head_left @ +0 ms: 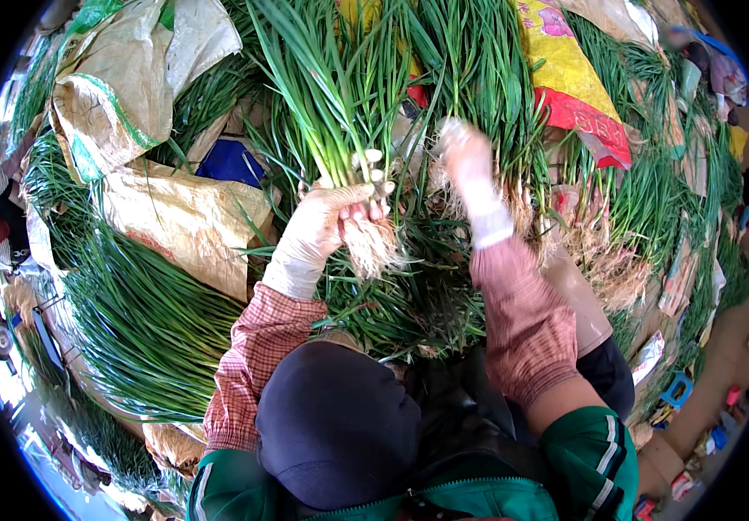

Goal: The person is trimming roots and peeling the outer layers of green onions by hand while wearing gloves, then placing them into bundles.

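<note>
Long green stalks covered most of the floor (729,352), the largest visible mass being a heap (144,321) to the person's left. A crumpled pale sack (114,108) sat beyond this heap's far edge; a flatter tan sack (188,226) overlapped that same edge. A yellow-and-red bag (579,74) lay across the greens at far right, with a row of rooted stalks (609,252) below its lower corner. Plaid sleeves (257,356) covered both forearms. The bunch of green stalks (331,126) was in front of the person, leaves pointing away, pale roots (373,247) hanging below the fist. The left hand (327,213), in a pale glove, was clamped on its white stems. The right hand (470,161), similarly covered, was just right of the bunch, near other roots; owing to motion blur, could not tell whether its fingers were apart or together. A small blue stool (677,389) stood near the right edge of the greens.
</note>
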Motion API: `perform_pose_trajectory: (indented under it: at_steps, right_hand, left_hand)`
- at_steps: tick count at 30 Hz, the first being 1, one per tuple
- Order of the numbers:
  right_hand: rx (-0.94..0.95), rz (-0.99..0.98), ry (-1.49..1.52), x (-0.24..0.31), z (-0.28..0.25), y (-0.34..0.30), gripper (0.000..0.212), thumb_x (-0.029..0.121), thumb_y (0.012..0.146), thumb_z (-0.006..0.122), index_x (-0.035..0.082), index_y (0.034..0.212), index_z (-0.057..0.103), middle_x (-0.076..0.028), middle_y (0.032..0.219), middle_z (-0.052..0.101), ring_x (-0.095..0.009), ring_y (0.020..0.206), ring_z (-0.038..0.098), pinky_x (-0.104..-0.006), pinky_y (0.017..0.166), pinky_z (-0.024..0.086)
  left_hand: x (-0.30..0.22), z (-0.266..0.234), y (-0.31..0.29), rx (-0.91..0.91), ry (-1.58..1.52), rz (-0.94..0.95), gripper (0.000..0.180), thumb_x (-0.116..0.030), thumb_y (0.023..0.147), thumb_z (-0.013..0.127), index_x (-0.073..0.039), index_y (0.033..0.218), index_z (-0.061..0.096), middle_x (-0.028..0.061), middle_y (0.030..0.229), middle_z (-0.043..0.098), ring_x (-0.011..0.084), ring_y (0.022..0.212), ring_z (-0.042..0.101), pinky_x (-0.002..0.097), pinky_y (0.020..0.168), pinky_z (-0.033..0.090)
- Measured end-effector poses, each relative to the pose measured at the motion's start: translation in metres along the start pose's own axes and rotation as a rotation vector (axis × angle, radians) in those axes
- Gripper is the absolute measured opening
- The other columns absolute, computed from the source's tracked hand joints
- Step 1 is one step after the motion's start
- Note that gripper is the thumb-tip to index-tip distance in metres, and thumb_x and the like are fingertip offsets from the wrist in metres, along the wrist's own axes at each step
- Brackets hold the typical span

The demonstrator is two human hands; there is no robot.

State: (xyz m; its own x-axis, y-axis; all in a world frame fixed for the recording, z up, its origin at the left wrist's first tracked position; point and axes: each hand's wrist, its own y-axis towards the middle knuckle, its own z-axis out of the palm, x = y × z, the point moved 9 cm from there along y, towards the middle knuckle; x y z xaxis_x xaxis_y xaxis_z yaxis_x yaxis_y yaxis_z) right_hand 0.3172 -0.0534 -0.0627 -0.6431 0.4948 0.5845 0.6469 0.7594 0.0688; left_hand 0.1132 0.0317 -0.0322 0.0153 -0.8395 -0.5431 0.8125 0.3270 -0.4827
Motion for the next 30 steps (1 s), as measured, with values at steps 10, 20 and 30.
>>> perform_pose_trajectory:
  at_steps: [10,20,30]
  right_hand:
    - [0.349,0.151,0.374,0.049,0.015,0.004,0.032,0.038,0.088,0.07,0.007,0.093,0.067,-0.007,0.082,0.068,-0.017,0.074,0.065,-0.0315,0.072,0.053]
    - [0.034,0.485,0.806,0.044,0.045,-0.02,0.031,0.025,0.093,0.065,-0.003,0.107,0.067,-0.006,0.092,0.07,-0.016,0.079,0.062,-0.0286,0.079,0.049]
    - [0.15,0.808,1.743,0.063,0.079,-0.063,0.034,0.027,0.097,0.06,-0.002,0.115,0.061,-0.009,0.098,0.065,-0.016,0.08,0.061,-0.0268,0.077,0.052]
  left_hand:
    - [0.039,-0.02,0.024,-0.153,0.217,-0.098,0.019,-0.002,0.084,0.072,0.004,0.101,0.064,0.0136,0.086,0.07,0.0112,0.06,0.059,0.0226,0.055,0.049]
    - [0.049,-0.025,0.009,-0.239,0.221,-0.108,0.02,-0.003,0.08,0.076,0.003,0.095,0.063,0.0107,0.075,0.068,0.0168,0.058,0.064,0.0315,0.053,0.057]
    - [0.047,-0.02,0.006,-0.184,0.038,-0.042,0.016,-0.001,0.084,0.07,0.003,0.098,0.064,0.0106,0.084,0.068,0.0189,0.066,0.064,0.0304,0.057,0.053]
